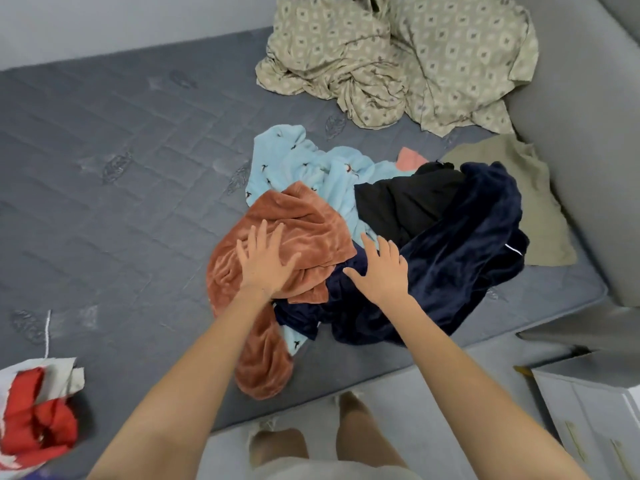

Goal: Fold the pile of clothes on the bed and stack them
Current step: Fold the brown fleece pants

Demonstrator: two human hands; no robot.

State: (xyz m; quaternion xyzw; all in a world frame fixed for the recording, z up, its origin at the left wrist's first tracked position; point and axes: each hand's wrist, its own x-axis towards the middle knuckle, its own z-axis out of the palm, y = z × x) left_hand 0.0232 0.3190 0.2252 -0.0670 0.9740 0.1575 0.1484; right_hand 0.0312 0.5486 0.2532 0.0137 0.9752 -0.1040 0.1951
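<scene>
You have both hands spread flat, grasping nothing: left hand (265, 263) on one rust garment (311, 223), right hand (384, 273) over one navy garment (467, 244), in one pile (398, 202) near the bed's (121, 168) front edge.

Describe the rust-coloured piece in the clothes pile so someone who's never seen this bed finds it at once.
On the grey quilted mattress, look at the clothes pile near the front right edge. The rust-orange velvety garment lies on the pile's left side, beneath the left hand. It is the only warm orange-brown piece, next to a light blue fleece and a navy garment.
</scene>
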